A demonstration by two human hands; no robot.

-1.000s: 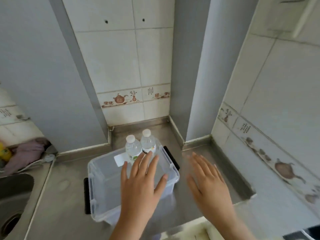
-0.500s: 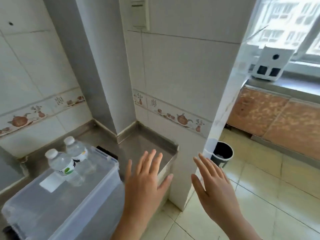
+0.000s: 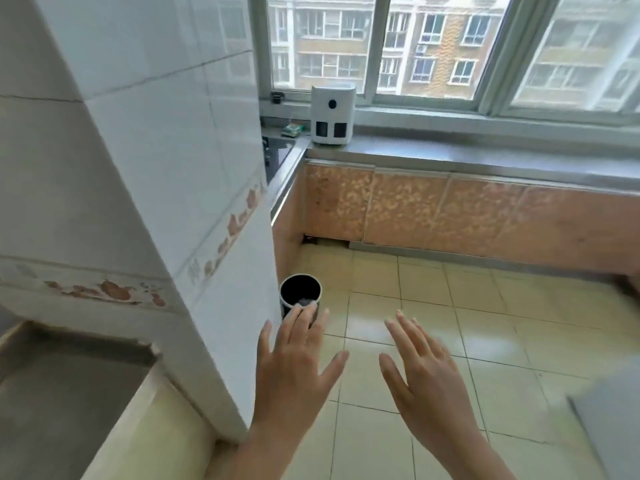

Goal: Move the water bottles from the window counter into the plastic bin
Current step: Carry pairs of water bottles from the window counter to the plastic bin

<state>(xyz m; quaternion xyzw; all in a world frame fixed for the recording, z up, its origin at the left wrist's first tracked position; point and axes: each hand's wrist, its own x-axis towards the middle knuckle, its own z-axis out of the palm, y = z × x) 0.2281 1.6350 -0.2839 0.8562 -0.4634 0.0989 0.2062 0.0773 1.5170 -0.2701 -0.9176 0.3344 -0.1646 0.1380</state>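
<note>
My left hand point(image 3: 294, 368) and my right hand point(image 3: 426, 375) float side by side low in the head view, palms down, fingers spread and straight, holding nothing. The window counter point(image 3: 485, 161) runs along the far wall under the window, well beyond both hands. No water bottle shows on the part of it that I see. The plastic bin and the bottles in it are out of view.
A white tiled pillar point(image 3: 166, 202) fills the left. On the floor at its foot stands a black bin point(image 3: 300, 296). A white appliance point(image 3: 333, 116) sits on the counter's left end. Orange cabinet doors point(image 3: 415, 216) line the counter's front. Yellow floor tiles point(image 3: 519, 323) spread ahead.
The view has swung right, from the steel counter with the plastic bin and two bottles to the window counter. Both hands stay open and empty in front of me.
</note>
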